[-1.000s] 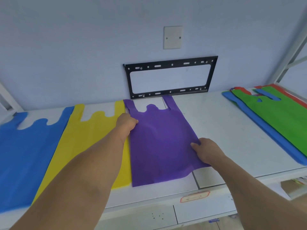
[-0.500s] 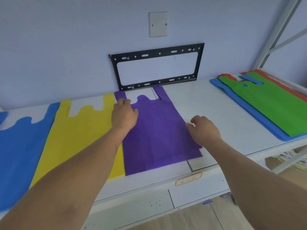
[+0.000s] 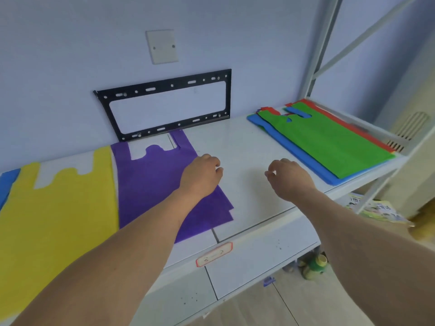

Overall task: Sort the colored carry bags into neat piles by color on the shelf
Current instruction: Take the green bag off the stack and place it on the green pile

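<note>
A purple bag point(image 3: 155, 182) lies flat on the white shelf point(image 3: 249, 147), beside a yellow bag point(image 3: 58, 208) and a blue bag point(image 3: 7, 184) at the far left edge. At the right end lies a mixed stack: a green bag point(image 3: 324, 142) on top, a blue bag point(image 3: 303, 158) under it, red bags point(image 3: 341, 118) at the back. My left hand point(image 3: 200, 177) hovers over the purple bag's right edge, fingers loosely curled, holding nothing. My right hand point(image 3: 289, 180) hangs above bare shelf, fingers loosely curled, holding nothing.
A black metal bracket point(image 3: 164, 104) leans on the wall behind the shelf, under a white wall plate point(image 3: 162, 45). A grey shelf upright point(image 3: 322, 43) rises at the right. Below the shelf are bottles point(image 3: 315, 267) and printed papers point(image 3: 374, 208).
Both hands have let go of the purple bag and moved right. The view has swung right, so the left piles sit further left and the mixed stack is closer.
</note>
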